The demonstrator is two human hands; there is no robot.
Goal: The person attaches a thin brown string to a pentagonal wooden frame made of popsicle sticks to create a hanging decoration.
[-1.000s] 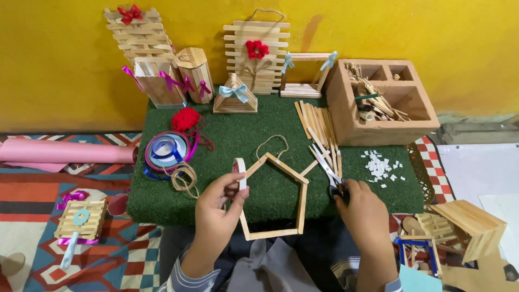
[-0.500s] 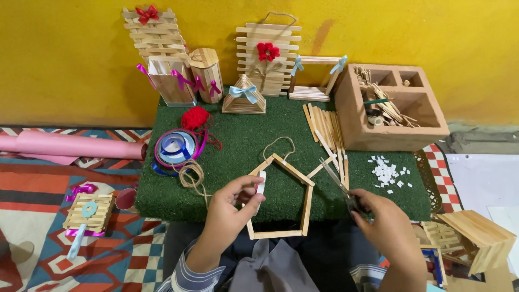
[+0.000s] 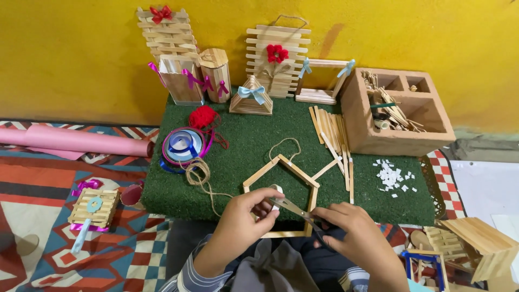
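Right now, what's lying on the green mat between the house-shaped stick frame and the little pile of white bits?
In the head view, a loose row of craft sticks lies between the house-shaped frame and the white bits, one stick slanting down to touch the frame's right side.

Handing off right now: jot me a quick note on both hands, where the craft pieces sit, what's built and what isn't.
Left hand: pinching a small white piece.
Right hand: holding scissors, blades at the white piece.
House-shaped stick frame lies on the green mat, twine loop at its peak.
Done: frame outline assembled.
Left: white piece not yet cut; loose sticks and white bits unused.
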